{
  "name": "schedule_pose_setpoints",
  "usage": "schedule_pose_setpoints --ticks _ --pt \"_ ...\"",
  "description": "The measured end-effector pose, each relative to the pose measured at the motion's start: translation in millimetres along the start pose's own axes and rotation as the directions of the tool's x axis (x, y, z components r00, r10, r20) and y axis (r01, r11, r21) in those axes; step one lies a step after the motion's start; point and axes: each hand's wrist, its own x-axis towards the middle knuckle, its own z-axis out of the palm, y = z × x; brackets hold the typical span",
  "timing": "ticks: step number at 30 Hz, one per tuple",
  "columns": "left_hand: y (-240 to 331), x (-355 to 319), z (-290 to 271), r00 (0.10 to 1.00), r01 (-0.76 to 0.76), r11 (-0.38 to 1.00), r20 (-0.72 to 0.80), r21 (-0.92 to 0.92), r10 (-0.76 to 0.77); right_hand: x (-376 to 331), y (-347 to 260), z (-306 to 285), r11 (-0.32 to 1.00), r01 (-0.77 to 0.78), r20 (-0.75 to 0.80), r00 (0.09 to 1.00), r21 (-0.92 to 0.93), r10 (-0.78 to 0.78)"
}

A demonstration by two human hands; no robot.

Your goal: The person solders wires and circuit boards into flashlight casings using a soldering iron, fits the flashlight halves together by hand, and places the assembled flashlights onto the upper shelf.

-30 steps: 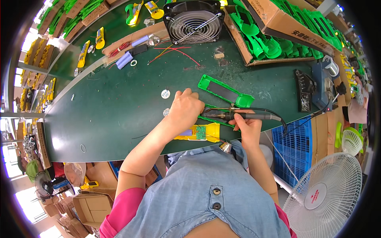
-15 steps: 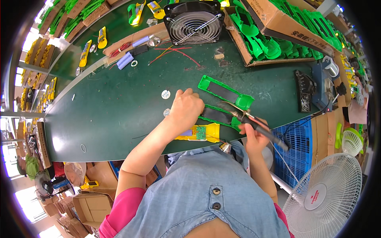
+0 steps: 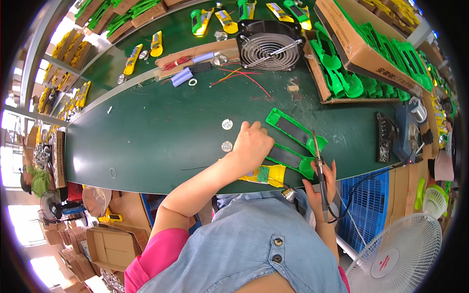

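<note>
My left hand (image 3: 254,142) is closed, its fingers curled at the left end of a green plastic shell (image 3: 288,157) with a dark panel. What its fingertips hold, if anything, is hidden. A second green shell (image 3: 291,128) lies just beyond. In my right hand (image 3: 330,183) is a soldering iron (image 3: 322,184), held loosely between thumb and fingers, its tip pointing away from me beside the green shells. Nearer me, at the table edge, a yellow housing (image 3: 277,176) with a green circuit board (image 3: 263,174) lies partly under my left wrist. A shiny reflector (image 3: 288,195) hangs beside it on thin wires.
A black fan (image 3: 270,49) stands at the back, next to cardboard boxes (image 3: 386,63) of green shells. Blue cylindrical cells (image 3: 182,77) and red wires (image 3: 244,73) lie at the far left. Two round discs (image 3: 227,124) sit left of my hand. A soldering station (image 3: 406,129) stands right.
The soldering iron has swung from slanting leftward to nearly upright, and my right hand has opened somewhat around it. My left hand stays by the green shell. The whole view has shifted.
</note>
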Motion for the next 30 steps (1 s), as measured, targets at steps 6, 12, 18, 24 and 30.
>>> schedule_pose_setpoints --ticks 6,12,18,24,30 --pt "-3.1 -1.9 -1.6 1.000 -0.023 0.999 -0.009 0.042 0.023 7.3 -10.0 -4.0 0.992 0.012 0.029 1.000 -0.123 -0.009" --pt "-75.8 -6.6 -12.3 0.909 -0.184 0.564 -0.358 -0.805 -0.214 4.1 -4.1 -1.6 0.989 0.036 -0.004 0.999 -0.140 -0.037" --pt "-262.1 -21.5 0.6 0.314 0.460 0.633 -0.553 -0.622 -0.772 4.5 -6.0 -0.9 0.987 0.050 0.012 0.999 -0.155 -0.048" --pt "-317.4 13.4 33.8 0.706 0.367 0.894 -0.549 -0.257 -0.447 2.7 -2.1 -0.6 0.989 0.055 -0.030 0.998 -0.136 -0.059" --pt "-295.2 15.4 27.5 0.630 0.594 0.789 -0.519 -0.156 -0.577 2.5 -11.6 -5.7 0.993 0.054 -0.057 0.997 -0.103 -0.060"
